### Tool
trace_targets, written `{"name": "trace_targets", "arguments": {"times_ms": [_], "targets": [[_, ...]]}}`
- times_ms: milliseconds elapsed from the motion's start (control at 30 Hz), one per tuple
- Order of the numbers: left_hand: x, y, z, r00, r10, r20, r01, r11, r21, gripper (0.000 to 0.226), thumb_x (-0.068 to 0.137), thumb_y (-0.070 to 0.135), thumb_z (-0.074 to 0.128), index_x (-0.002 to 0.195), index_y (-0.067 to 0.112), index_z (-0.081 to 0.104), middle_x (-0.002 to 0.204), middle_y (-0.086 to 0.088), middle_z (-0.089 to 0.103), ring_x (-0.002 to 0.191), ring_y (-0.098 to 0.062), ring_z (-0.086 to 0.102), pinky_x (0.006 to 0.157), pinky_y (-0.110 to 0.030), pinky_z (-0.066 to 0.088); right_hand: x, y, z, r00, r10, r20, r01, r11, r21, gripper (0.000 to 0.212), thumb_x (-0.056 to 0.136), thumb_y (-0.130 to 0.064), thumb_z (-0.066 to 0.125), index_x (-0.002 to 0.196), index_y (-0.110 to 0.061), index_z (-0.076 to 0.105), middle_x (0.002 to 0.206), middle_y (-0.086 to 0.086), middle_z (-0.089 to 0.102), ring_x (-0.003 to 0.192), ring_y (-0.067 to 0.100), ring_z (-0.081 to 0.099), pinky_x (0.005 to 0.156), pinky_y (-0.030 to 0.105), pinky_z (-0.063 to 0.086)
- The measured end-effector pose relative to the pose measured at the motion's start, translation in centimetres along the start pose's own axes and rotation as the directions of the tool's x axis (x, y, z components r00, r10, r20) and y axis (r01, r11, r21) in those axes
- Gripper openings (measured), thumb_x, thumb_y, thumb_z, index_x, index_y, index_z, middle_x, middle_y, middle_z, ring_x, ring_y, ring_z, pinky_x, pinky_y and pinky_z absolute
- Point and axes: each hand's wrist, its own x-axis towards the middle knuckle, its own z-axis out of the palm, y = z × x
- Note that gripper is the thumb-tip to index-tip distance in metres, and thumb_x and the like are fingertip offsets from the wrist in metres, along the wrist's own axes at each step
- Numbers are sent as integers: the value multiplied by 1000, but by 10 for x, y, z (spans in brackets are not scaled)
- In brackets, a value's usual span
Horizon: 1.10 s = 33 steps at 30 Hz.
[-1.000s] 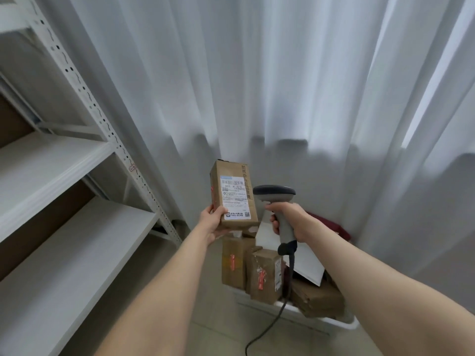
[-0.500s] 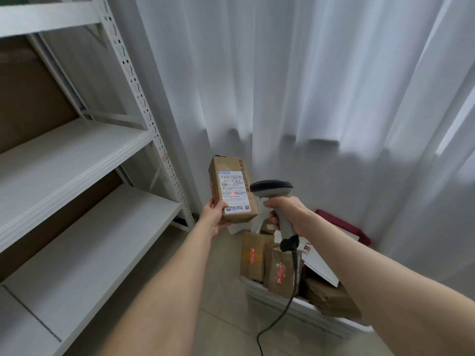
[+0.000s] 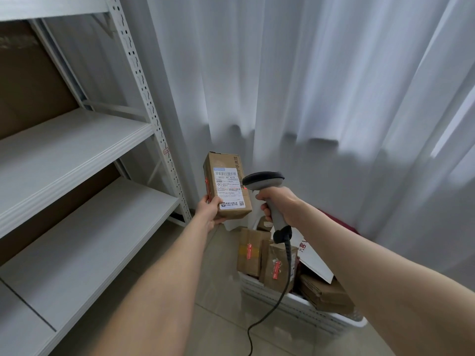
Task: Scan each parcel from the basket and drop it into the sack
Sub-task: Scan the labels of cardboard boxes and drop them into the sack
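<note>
Only view (head): one wide frame looking down along both forearms.
Left hand (image 3: 212, 210): grips the parcel (image 3: 226, 186) at its lower left corner, thumb on the front face. The hold sits low, so the shipping label (image 3: 229, 188) stays uncovered.
Parcel position: upright, raised above the basket (image 3: 290, 299), just left of the right hand, with the label turned toward the scanner (image 3: 264, 179).
Right hand (image 3: 279, 208): fingers wrapped round the scanner's handle, pistol-fashion, its head just beside the parcel's right edge.
Red dot (image 3: 245, 187): lies at the label's right border. Judged to be the aiming beam, hence the scan step is under way.
Remaining parcels (image 3: 252, 255): stand on end in the basket, below the right hand. Judged still unscanned.
Cable (image 3: 272, 312): hangs from the handle base, across the basket, to the floor.
Sack: not identified. A dark red edge (image 3: 341, 222) beyond the right forearm may belong to it, but I cannot tell.
Shelving (image 3: 77, 140): left of the left arm.
</note>
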Motion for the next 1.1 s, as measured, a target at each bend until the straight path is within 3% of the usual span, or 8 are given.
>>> {"name": "trace_targets", "arguments": {"times_ms": [467,633,767,1100], "targets": [[0,1,-2,1000,-12,0,12,999,-42,37,98,10,47,134,12,45,115,-12,61,92,-27,61,79,-49,54,-6,-5,4,1000,8,-23,-7,1000,18,9,90,-8,57,99,-7,55,61,5,50,49,12,45,46,20,43],[-2,2,-1,1000,-14,8,14,999,-32,35,98,10,46,133,13,45,123,-14,59,98,-29,60,85,-52,53,-7,-6,5,1000,8,-17,-8,1000,10,8,90,-8,57,98,-6,54,60,5,49,48,13,44,48,23,43],[-4,4,0,1000,-13,10,14,999,-29,35,98,11,46,133,13,45,114,-11,61,96,-28,61,83,-51,54,-9,-6,5,1000,-8,-12,8,1000,6,8,91,-9,57,97,-7,54,61,6,49,48,13,44,49,23,43],[-10,9,1,1000,-12,26,13,1000,-20,33,98,12,46,131,14,46,118,-12,61,100,-29,61,84,-51,55,-5,-8,6,999,-11,-45,14,999,52,22,90,-11,62,110,-4,55,62,8,55,47,13,47,46,21,46]]}}
